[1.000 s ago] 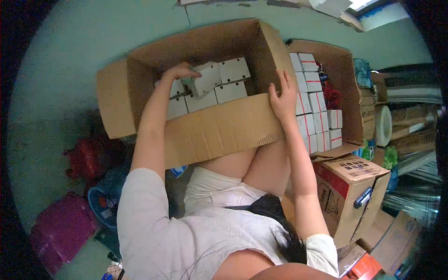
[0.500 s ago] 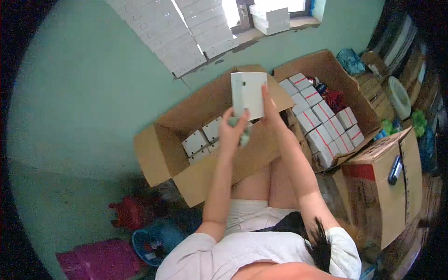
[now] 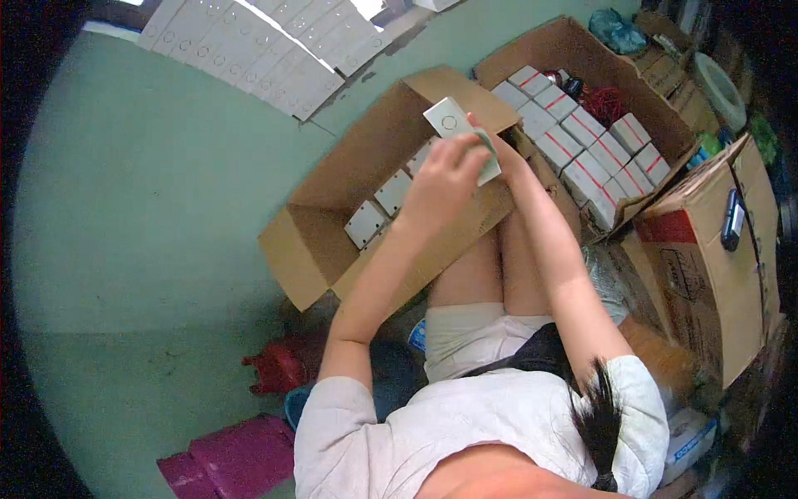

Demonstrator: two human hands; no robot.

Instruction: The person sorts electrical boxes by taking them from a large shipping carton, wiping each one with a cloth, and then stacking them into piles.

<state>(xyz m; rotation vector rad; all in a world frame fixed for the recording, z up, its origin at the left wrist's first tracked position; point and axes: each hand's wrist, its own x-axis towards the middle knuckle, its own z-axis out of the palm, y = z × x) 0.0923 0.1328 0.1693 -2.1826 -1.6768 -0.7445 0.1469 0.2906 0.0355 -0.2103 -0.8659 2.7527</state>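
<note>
A white box with a thin circle printed on its face is held up at a tilt above the open carton. My right hand grips it from the right and behind, most of the fingers hidden. My left hand lies across the front of the box with curled, slightly blurred fingers. They close on a pale green cloth, only part of which shows, against the box. Below, the open cardboard carton contains white boxes with small dark holes along their edges.
A second carton to the right holds white boxes with red stripes and red wire. A closed carton carries a dark blue tool. White panels lean at the wall. Red, blue and magenta plastic items lie lower left.
The white box has turned to show its circle-marked face. My left hand has moved up and across that face with the green cloth. The view has shifted.
</note>
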